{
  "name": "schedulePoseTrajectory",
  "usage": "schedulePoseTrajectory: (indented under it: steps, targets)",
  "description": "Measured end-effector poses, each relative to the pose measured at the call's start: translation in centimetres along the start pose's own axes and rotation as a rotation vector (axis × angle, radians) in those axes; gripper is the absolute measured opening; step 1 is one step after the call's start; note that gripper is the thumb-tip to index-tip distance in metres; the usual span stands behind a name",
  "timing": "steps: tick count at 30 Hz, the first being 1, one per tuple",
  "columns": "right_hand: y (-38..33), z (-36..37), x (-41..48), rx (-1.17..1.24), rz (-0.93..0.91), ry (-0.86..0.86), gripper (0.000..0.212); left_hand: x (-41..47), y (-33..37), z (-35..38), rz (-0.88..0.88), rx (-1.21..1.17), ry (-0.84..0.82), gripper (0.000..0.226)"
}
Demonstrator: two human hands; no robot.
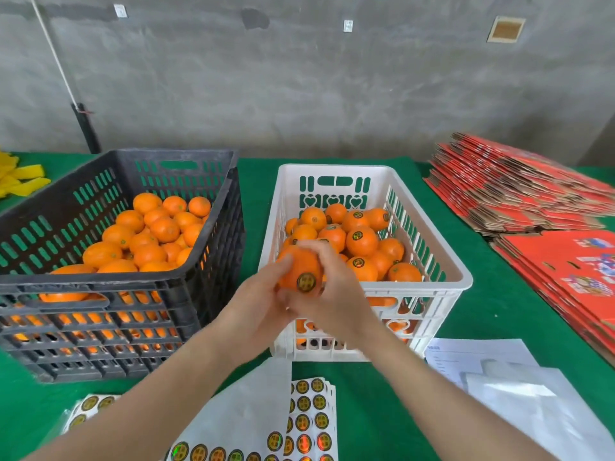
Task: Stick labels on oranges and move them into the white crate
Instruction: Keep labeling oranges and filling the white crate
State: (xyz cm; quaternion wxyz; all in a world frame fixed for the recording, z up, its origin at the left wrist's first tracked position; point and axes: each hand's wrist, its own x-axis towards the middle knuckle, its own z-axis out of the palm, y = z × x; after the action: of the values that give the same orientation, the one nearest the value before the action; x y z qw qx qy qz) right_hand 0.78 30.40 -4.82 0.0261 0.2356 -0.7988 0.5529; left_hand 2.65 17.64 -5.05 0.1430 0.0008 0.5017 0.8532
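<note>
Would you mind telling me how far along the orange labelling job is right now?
Done: a pile of labelled oranges lies in the white crate. In hand: the left hand and right hand hold one orange, its label on, over that crate's near-left corner. Left: the black crate holds a heap of oranges with no such labels showing, and the label sheets in front carry many stickers.

Grey concrete wall (299, 78) behind; green-covered table (482, 311); black pole (85, 128) at left against wall; even light.
</note>
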Motion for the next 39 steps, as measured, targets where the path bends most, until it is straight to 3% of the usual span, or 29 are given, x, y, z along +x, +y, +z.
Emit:
schedulePoseTrajectory:
  steps: [2, 4, 6, 8, 11, 14, 16, 18, 19, 21, 23, 24, 25, 27, 28, 30, 33, 36, 39]
  targets:
    - [0.3, -2.5, 2.4, -0.061, 0.062, 0.110, 0.053, 1.1, 1.3, 0.6, 0.045, 0.134, 0.059, 0.051]
    - [1.6, -5.6, 4.9, -0.351, 0.151, 0.159, 0.057, 1.7, 2.3, 0.3, 0.115, 0.226, 0.177, 0.041]
    - [3.6, -8.4, 6.7, -0.637, 0.350, 0.044, 0.054, 1.6, 2.6, -0.7, 0.132, 0.283, 0.241, 0.027]
    - [5.9, -10.1, 7.5, -0.853, 0.510, -0.192, 0.031, 1.1, 2.4, -1.8, 0.107, 0.348, 0.235, 0.023]
    - [8.5, -10.4, 7.7, -1.039, 0.537, -0.465, 0.020, 0.1, 1.8, -3.4, 0.089, 0.375, 0.201, 0.032]
    - [9.2, -10.2, 7.7, -1.030, 0.510, -0.489, 0.021, -0.1, 0.9, -4.7, -0.013, 0.464, 0.200, 0.035]
    - [9.3, -10.1, 7.7, -1.074, 0.478, -0.413, 0.023, 0.1, -0.5, -5.7, -0.189, 0.789, 0.230, 0.028]
    - [8.9, -9.9, 7.5, -1.149, 0.422, -0.225, 0.033, -0.1, -2.4, -7.9, -0.374, 1.337, 0.138, 0.018]
    - [8.2, -9.5, 7.1, -1.136, 0.386, -0.113, 0.042, -0.5, -3.6, -9.2, -0.447, 1.562, 0.031, 0.033]
    - [5.9, -7.7, 5.5, -0.940, 0.134, 0.106, 0.045, -1.5, -6.0, -11.6, -0.630, 1.733, -0.060, 0.072]
    - [4.0, -4.6, 2.6, -0.626, -0.246, 0.292, 0.023, -2.0, -8.4, -13.1, -0.699, 1.729, -0.026, 0.099]
    - [3.7, -2.7, 0.8, -0.515, -0.333, 0.249, 0.011, -2.1, -9.5, -13.6, -0.692, 1.713, 0.010, 0.106]
    - [3.7, -0.7, -1.1, -0.447, -0.312, 0.114, 0.006, -2.0, -10.3, -13.7, -0.657, 1.712, 0.057, 0.108]
    - [5.0, 2.8, -4.3, -0.416, -0.030, -0.270, 0.013, -1.9, -11.3, -13.7, -0.568, 1.724, 0.166, 0.101]
    - [6.2, 4.0, -5.4, -0.439, 0.125, -0.443, 0.016, -1.8, -11.3, -13.6, -0.534, 1.714, 0.204, 0.091]
    - [8.2, 5.3, -6.5, -0.477, 0.287, -0.602, 0.022, -1.7, -10.2, -13.6, -0.513, 1.584, 0.236, 0.062]
    - [9.6, 6.2, -6.9, -0.396, 0.365, -0.554, 0.023, -1.6, -7.9, -14.1, -0.542, 1.081, 0.246, 0.030]
    - [9.5, 7.3, -7.0, -0.184, 0.445, -0.424, 0.016, -2.2, -6.1, -13.9, -0.644, 0.674, 0.196, 0.034]
    - [8.9, 7.9, -7.2, -0.004, 0.504, -0.261, 0.025, -2.9, -6.0, -13.8, -0.705, 0.431, 0.134, 0.044]
